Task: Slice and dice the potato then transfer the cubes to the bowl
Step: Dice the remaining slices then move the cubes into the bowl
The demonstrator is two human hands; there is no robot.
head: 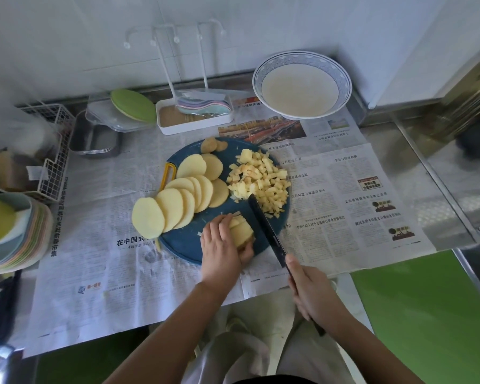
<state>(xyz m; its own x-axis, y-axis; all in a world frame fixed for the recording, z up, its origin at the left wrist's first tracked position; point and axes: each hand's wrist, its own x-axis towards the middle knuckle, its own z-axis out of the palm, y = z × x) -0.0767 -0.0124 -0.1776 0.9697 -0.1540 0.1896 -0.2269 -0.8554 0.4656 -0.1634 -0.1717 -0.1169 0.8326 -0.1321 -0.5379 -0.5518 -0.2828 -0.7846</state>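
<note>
Left grip (221, 245) is clamped over a small stack of potato slices (243, 231), fingers curled over the top and thumb on the near side. The stack is held down on the near part of the blue cutting board (182, 241).

Right grip (311, 289) is wrapped round the handle of a dark knife (263, 220), with one finger laid forward toward the blade. The blade is pointed away from the person and set just right of the held stack, its tip near the diced pile. Whether the edge is on the board cannot be told.

Task items:
- Uncut slices (183, 200) are fanned overlapping across the left half of the board. The outermost one overhangs the board's left edge above the newspaper (344, 189).
- Potato cubes (261, 181) are heaped on the far right part of the board.
- Two skin-on end pieces (212, 145) are parked at the far edge of the board.
- Bowl (257, 79), white with a blue patterned rim, is set at the far right on the newspaper's far edge, well apart from the board.

Other items:
- A yellow-handled peeler (167, 176) is laid just beside the board's left edge.
- The steel counter (441, 167) is covered with newspaper under the board.
- A white tray (164, 126) is placed behind the board, and a green plate (133, 105) to its left.
- A white wire basket (53, 151) and a stack of pastel plates (25, 245) are seen at far left.
</note>
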